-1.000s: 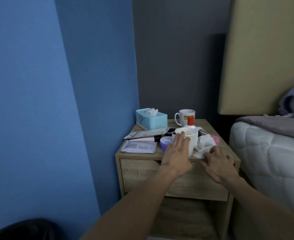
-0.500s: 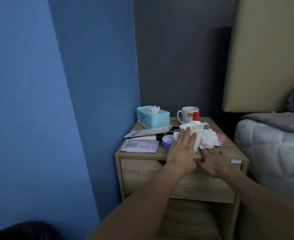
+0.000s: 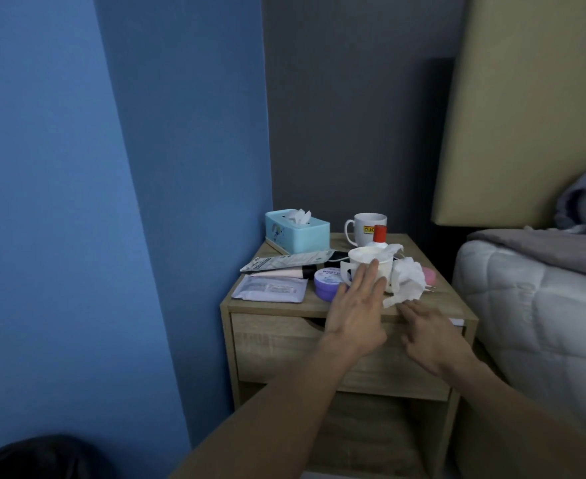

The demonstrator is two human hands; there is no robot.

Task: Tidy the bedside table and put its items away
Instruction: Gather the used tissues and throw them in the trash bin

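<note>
The wooden bedside table (image 3: 263, 305) carries a teal tissue box (image 3: 298, 233), a white mug (image 3: 364, 228), a red-capped bottle (image 3: 379, 233), a white cup (image 3: 367, 261), a crumpled tissue (image 3: 405, 281), a purple jar (image 3: 327, 280), a pink tube (image 3: 281, 272), a long sachet (image 3: 284, 261) and a flat lilac packet (image 3: 269, 289). My left hand (image 3: 357, 312) hovers open, fingers flat in front of the white cup. My right hand (image 3: 429, 337) is open at the table's front edge, fingertips just under the tissue's lower corner.
The table's drawer (image 3: 284, 344) is shut, with an open shelf below. A bed (image 3: 533, 305) with a grey blanket stands close on the right under a beige headboard (image 3: 533, 115). A blue wall (image 3: 111, 202) is on the left. A dark object (image 3: 35, 458) lies at the lower left.
My right hand has slid back from the tissue to the table's front edge. My left hand stays raised before the white cup. The view shifted slightly.
</note>
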